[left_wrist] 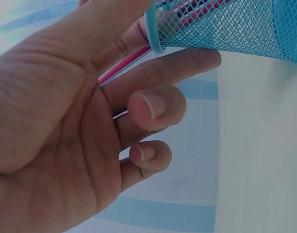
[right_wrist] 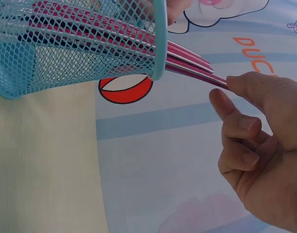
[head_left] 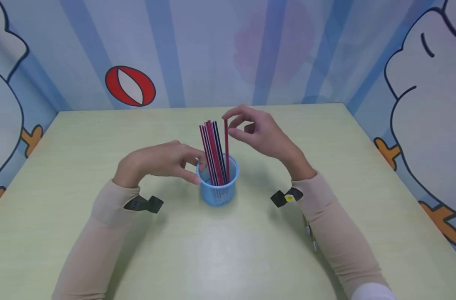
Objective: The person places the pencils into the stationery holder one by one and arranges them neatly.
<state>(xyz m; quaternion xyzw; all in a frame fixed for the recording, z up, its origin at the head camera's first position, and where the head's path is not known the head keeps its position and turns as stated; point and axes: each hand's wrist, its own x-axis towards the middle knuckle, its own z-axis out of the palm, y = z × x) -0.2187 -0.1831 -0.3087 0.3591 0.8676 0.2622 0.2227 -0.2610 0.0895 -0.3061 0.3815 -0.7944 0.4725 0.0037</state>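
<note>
A light blue mesh pen holder (head_left: 218,196) stands upright on the table, filled with several slim red and black striped pencils (head_left: 213,152). My left hand (head_left: 168,160) grips the holder's rim at its left side, the thumb at the front. In the left wrist view, one finger lies along the outside of the mesh (left_wrist: 211,29) and the other fingers hang loosely bent. Above the holder, my right hand (head_left: 255,129) pinches the top of one red pencil (head_left: 226,146) between thumb and fingertips. That pencil stands apart from the bunch, its lower end inside the holder.
The pale wooden table (head_left: 220,258) meets a blue striped wall (head_left: 213,50) at the back. A red and white ball (head_left: 130,86) is printed on that wall, and cartoon figures cover both sides. Black wrist devices (head_left: 143,204) sit on both sleeves.
</note>
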